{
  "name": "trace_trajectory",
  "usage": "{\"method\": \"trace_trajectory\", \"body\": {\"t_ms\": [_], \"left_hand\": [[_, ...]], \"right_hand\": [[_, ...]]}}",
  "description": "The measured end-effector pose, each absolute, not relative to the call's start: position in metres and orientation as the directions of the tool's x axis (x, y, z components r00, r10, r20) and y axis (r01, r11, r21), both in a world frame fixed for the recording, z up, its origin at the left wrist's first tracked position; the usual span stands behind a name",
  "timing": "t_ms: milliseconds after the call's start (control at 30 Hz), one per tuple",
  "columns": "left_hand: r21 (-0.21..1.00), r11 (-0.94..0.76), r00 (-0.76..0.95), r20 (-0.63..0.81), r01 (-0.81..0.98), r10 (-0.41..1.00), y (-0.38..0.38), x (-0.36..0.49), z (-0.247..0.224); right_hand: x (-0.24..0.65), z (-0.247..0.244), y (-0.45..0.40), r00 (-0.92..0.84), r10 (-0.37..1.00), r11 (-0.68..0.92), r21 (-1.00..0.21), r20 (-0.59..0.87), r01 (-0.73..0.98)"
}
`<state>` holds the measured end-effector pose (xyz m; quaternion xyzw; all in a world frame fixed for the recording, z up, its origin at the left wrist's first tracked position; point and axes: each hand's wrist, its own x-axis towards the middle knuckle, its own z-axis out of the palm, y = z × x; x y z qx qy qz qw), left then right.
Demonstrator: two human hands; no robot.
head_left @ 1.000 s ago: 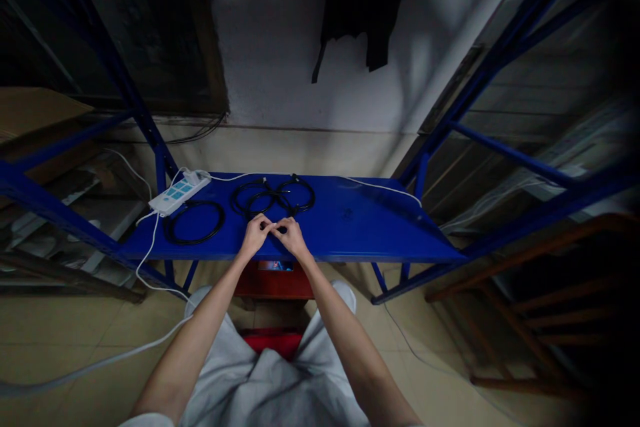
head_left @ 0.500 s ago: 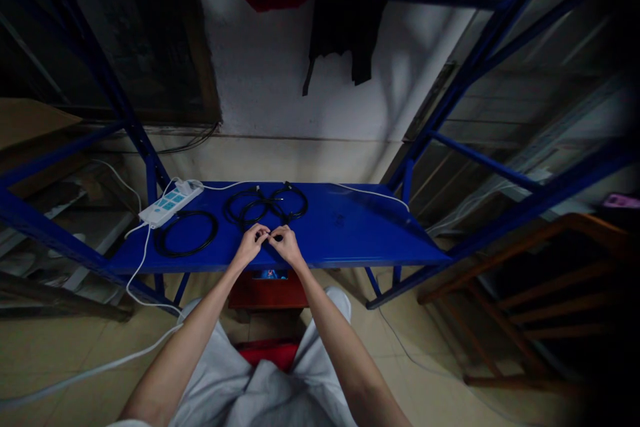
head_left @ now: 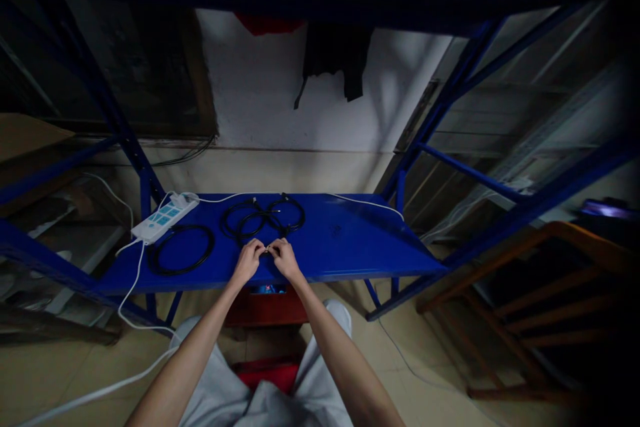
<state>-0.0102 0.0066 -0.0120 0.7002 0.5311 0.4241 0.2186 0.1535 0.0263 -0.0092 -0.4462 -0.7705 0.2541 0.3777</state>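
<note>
My left hand (head_left: 249,260) and my right hand (head_left: 284,259) are side by side above the front of the blue shelf (head_left: 345,240). Both are closed in a pinch, their fingertips almost meeting around something very small (head_left: 267,250), which I cannot make out. Just beyond them lie overlapping coils of black cable (head_left: 223,220), with plug ends showing at the back. Farther left, a separate black cable loop (head_left: 213,240) rests flat on the shelf.
A white power strip (head_left: 165,217) with blue-green sockets sits at the shelf's left end, its white cord hanging down. A lit screen (head_left: 269,289) is on a red-brown stool (head_left: 265,313) below. Blue posts frame both sides; a wooden chair (head_left: 550,280) stands right.
The view has tilted, so the shelf appears a little lower. My hands stay together in a pinch, with fingertips slightly shifted. The cables and power strip have not moved on the shelf.
</note>
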Motion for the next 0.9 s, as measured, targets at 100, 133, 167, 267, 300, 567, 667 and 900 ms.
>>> {"method": "trace_trajectory", "body": {"t_ms": [100,133,167,267,300,567,667,900], "left_hand": [[0.758,-0.326,0.075,0.347,0.565,0.935,0.0071,-0.0107,-0.0125],[0.758,-0.324,0.075,0.344,0.566,0.936,0.0074,-0.0111,-0.013],[0.759,-0.323,0.076,0.342,0.566,0.937,0.0078,-0.0114,-0.0134],[0.765,-0.325,0.083,0.338,0.556,0.938,0.0089,-0.0125,-0.0143],[0.77,-0.325,0.085,0.336,0.549,0.938,0.0091,-0.0128,-0.0142],[0.813,-0.342,0.063,0.355,0.471,0.933,0.0081,-0.0128,-0.0083],[0.81,-0.332,0.072,0.341,0.484,0.937,0.0082,-0.0125,-0.0083],[0.798,-0.35,0.093,0.351,0.491,0.932,0.0102,-0.0125,-0.0106]], "right_hand": [[0.1527,-0.0077,0.0259,-0.308,0.882,0.469,-0.727,0.356,0.502],[0.1525,-0.0072,0.0257,-0.305,0.883,0.468,-0.73,0.358,0.498],[0.1524,-0.0068,0.0256,-0.302,0.883,0.467,-0.735,0.359,0.492],[0.1522,-0.0056,0.0253,-0.289,0.887,0.46,-0.753,0.361,0.47],[0.1522,-0.0054,0.0254,-0.284,0.888,0.457,-0.76,0.361,0.462],[0.1519,-0.0057,0.0269,-0.261,0.899,0.434,-0.799,0.352,0.417],[0.1508,-0.007,0.0272,-0.267,0.893,0.447,-0.784,0.362,0.431],[0.1495,-0.0109,0.0276,-0.292,0.878,0.477,-0.732,0.379,0.487]]}}
